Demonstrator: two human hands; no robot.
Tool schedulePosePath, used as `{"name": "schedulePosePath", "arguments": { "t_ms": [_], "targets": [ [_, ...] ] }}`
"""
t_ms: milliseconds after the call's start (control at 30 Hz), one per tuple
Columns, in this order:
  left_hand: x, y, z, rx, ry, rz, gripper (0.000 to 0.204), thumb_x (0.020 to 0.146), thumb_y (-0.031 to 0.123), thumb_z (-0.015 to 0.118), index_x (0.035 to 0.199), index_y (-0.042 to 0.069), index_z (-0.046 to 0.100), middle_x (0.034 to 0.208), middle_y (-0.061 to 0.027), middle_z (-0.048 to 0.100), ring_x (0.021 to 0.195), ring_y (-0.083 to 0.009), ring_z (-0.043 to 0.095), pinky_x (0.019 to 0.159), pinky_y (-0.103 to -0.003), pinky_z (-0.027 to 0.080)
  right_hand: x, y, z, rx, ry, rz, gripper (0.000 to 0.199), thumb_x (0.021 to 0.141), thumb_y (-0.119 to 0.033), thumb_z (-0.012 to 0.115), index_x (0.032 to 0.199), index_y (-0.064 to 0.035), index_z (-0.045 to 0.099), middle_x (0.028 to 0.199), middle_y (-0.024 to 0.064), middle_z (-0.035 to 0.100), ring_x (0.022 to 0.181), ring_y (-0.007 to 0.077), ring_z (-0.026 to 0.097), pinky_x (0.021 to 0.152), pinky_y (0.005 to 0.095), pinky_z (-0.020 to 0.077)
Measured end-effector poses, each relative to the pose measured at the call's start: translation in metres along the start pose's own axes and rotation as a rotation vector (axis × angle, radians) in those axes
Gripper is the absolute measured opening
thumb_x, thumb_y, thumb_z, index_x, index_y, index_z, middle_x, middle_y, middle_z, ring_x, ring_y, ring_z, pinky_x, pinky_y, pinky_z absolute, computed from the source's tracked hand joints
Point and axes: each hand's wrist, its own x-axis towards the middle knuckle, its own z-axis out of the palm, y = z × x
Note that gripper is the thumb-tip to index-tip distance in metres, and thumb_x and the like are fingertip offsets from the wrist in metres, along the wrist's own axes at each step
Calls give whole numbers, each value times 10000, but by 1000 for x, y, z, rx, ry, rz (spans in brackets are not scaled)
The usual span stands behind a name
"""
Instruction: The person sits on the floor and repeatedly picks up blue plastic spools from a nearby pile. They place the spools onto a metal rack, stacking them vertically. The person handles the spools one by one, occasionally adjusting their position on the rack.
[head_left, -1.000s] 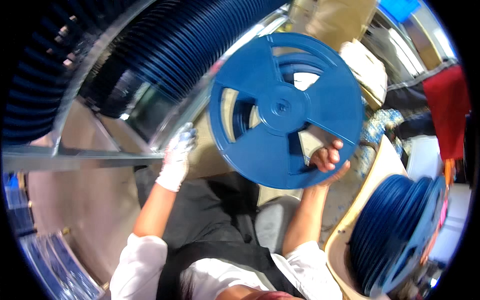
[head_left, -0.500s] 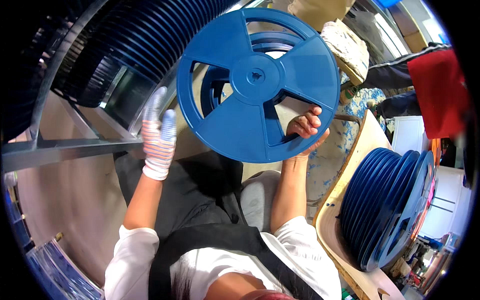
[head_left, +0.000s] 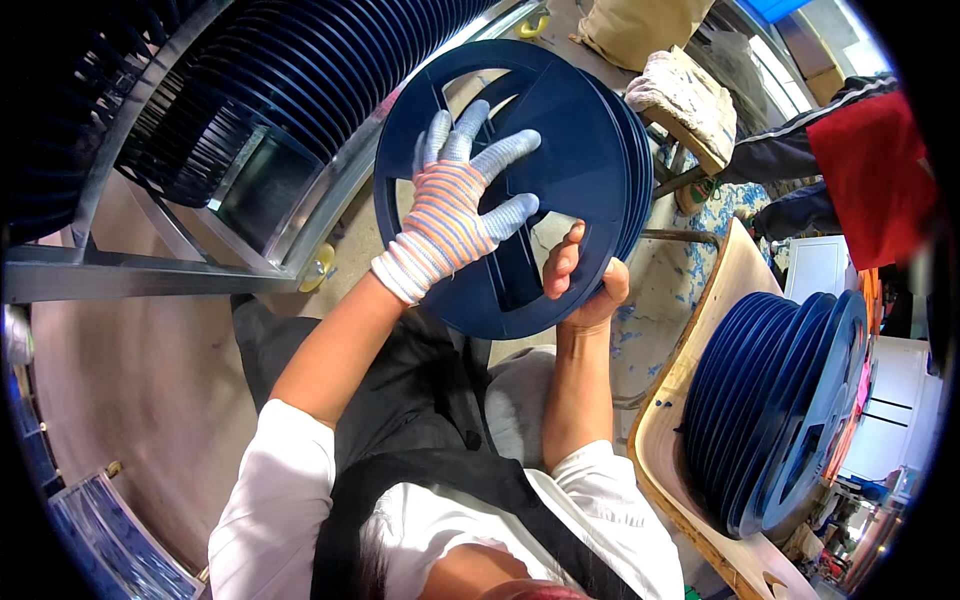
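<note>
In front of me I hold a group of dark blue reel flanges, round discs with wide cut-out windows. Several rims show stacked along the right side. My right hand, bare, grips the lower right rim, its fingers in a window and the thumb at the outer edge. My left hand, in a striped knit glove, lies over the front face with fingers spread, covering part of the hub and a window. What lies behind the front flange is mostly hidden.
At upper left a metal rack carries a long row of dark blue discs. A wooden chair at right bears a stack of blue reel flanges. Beyond stand a cloth-topped stool and a person in red.
My left hand has moved right, from beside the flanges onto the front face. The flanges have tilted and look darker, with several stacked rims now showing at the right.
</note>
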Motion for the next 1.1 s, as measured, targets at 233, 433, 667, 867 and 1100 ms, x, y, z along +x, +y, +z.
{"name": "schedulePosePath", "arguments": {
  "t_ms": [233, 433, 667, 867, 1100],
  "targets": [
    [-3, 0, -1, -245, -104, -53, 680, 749, 354, 690, 1361, 191, 442, 1352, -138, 468, 1278, -351, 389, 1099, -529, 167, -2, 8, 7, 22, -25, 38, 471, 825, -227, 496, 1160, 100, 446, 880, 252, 622, 677, 293, 640, 615, 349, 559],
    [-2, -7, 1, -177, -33, -34, 603, 763, 309, 674, 1321, 194, 477, 1308, -61, 520, 1227, -272, 461, 1098, -591, 76, 1, 12, 8, 12, -16, -15, 473, 824, -234, 514, 1155, 101, 463, 859, 239, 629, 656, 274, 639, 573, 325, 554],
    [-3, 1, 3, -195, -18, -69, 528, 798, 237, 623, 1306, 199, 487, 1301, -59, 526, 1228, -271, 465, 1095, -601, 57, -2, 9, 11, 5, 1, -1, 478, 820, -244, 527, 1152, 96, 477, 846, 222, 638, 660, 263, 639, 571, 325, 554],
    [-5, -21, 0, -304, 96, -10, 485, 860, 198, 583, 1325, 128, 465, 1306, -111, 514, 1222, -267, 474, 1106, -459, 217, 2, 7, 11, -125, -1, -24, 463, 843, -277, 548, 1150, 58, 462, 867, 162, 625, 609, 179, 587, 508, 256, 508],
    [-71, -44, 0, -246, 54, -525, 797, 763, 382, 728, 1369, 9, 370, 1285, -179, 494, 1137, -286, 524, 995, -389, 417, 0, 17, 21, -297, 152, 7, 450, 810, -207, 566, 1141, 90, 492, 921, 253, 652, 739, 327, 683, 671, 416, 588]
  ]
}}
